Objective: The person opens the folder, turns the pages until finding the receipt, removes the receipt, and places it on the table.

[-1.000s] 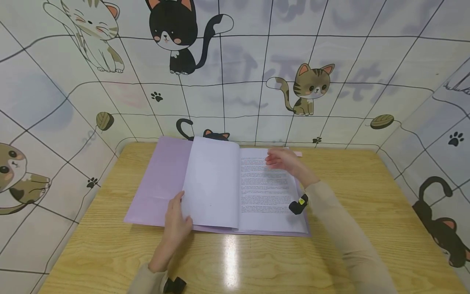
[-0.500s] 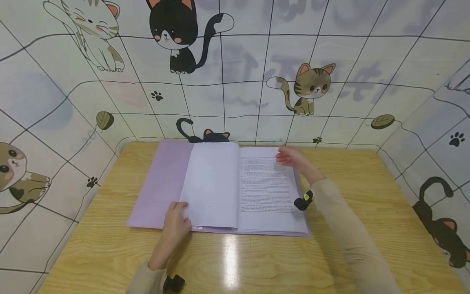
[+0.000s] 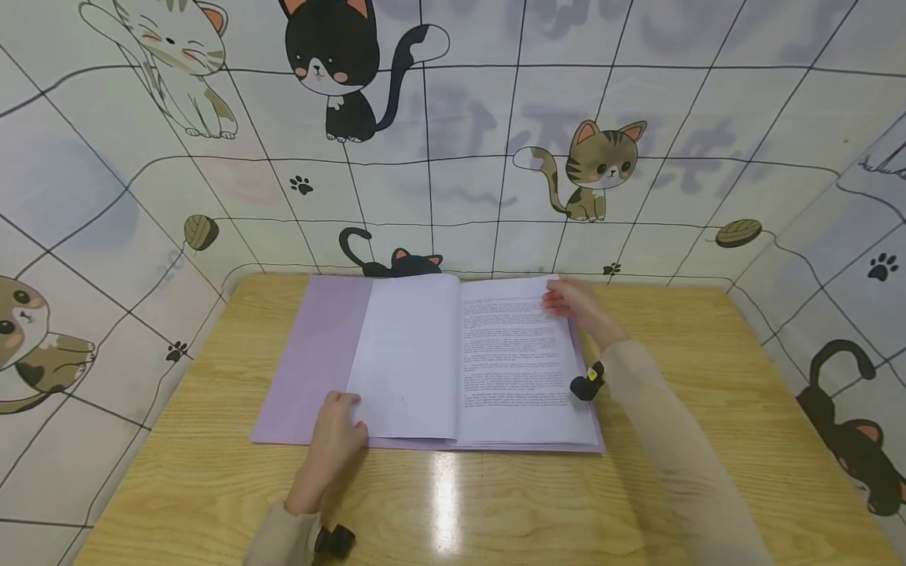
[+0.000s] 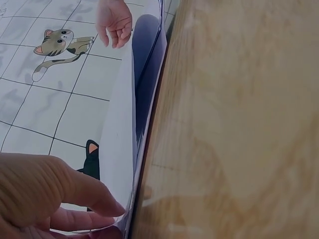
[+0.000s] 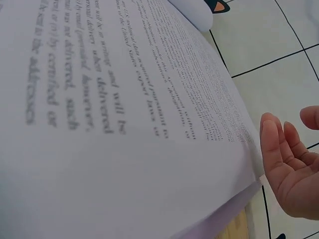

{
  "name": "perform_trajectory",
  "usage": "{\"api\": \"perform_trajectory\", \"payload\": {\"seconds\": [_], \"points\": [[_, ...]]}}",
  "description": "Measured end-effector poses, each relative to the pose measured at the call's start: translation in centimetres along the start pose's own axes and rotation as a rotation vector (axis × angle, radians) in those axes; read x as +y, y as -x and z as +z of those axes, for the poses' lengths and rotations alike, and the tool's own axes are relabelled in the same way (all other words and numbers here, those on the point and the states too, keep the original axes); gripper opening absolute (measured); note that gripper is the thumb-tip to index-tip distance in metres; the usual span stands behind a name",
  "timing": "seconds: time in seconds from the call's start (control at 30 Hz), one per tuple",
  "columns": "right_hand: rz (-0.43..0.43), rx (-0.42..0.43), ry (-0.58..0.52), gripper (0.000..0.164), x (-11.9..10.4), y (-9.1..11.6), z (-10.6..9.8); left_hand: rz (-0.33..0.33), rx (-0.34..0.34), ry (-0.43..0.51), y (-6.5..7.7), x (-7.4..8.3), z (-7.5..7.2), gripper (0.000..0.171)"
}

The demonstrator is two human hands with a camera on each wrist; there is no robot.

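Observation:
An open booklet with printed pages and a purple cover (image 3: pixel 311 354) lies on the wooden table. Its left page (image 3: pixel 406 354) looks blank, while the right page (image 3: pixel 520 354) carries dense printed text. My left hand (image 3: pixel 333 436) holds the lower left edge of the left page, thumb and fingers meeting at the paper in the left wrist view. At the upper right corner of the printed page is my right hand (image 3: pixel 576 306), its fingers (image 5: pixel 271 142) loosely bent against the page's edge and its thumb apart from them in the right wrist view.
The wooden table (image 3: pixel 672 377) extends around the booklet. A white cloth wall (image 3: pixel 467 189) with cat drawings and black grid lines stands close behind it and along both sides. Each wrist wears a small black camera (image 3: pixel 589 383).
My right hand has slid right across the printed page to its upper right corner, and the page's top edge has risen slightly. The left page has settled flatter, my left hand shifting down a little.

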State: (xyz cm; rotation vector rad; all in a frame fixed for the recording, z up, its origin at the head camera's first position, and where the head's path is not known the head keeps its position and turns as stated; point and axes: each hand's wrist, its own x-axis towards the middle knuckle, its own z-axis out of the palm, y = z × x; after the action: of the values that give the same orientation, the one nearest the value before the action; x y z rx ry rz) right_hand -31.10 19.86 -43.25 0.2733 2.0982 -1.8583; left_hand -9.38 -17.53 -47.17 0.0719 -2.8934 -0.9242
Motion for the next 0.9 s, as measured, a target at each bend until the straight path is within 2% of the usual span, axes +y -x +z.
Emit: {"api": "perform_trajectory", "payload": {"seconds": [0.1, 0.23, 0.33, 0.47, 0.57, 0.73, 0.83, 0.9], "points": [[-0.016, 0.066, 0.017, 0.044, 0.0, -0.5, -0.2, -0.021, -0.010, -0.012, -0.1, 0.0, -0.1, 0.038], [-0.063, 0.149, 0.135, 0.041, -0.2, -0.9, -0.6, -0.031, -0.009, -0.038, 0.0, -0.1, 0.1, 0.037], [-0.120, 0.161, 0.245, 0.040, -0.5, -1.0, -1.1, -0.010, 0.016, -0.079, 0.0, -0.3, 0.2, 0.034], [-0.190, 0.136, 0.335, 0.042, -0.7, -1.2, -1.6, 0.048, 0.058, -0.128, -0.1, -0.5, 0.2, 0.031], [-0.216, 0.118, 0.388, 0.044, -0.9, -1.3, -1.7, 0.067, 0.035, -0.095, -0.3, -0.5, 0.2, 0.032], [-0.220, 0.101, 0.443, 0.045, -1.2, -1.8, -1.6, 0.105, -0.048, 0.002, -0.6, -0.6, 0.4, 0.038], [-0.211, 0.099, 0.464, 0.044, -1.3, -2.1, -1.5, 0.143, -0.062, 0.038, -0.8, -0.8, 0.6, 0.039], [-0.202, 0.102, 0.483, 0.045, -1.2, -2.3, -1.6, 0.143, -0.061, 0.065, -0.9, -1.0, 0.7, 0.037]]}}
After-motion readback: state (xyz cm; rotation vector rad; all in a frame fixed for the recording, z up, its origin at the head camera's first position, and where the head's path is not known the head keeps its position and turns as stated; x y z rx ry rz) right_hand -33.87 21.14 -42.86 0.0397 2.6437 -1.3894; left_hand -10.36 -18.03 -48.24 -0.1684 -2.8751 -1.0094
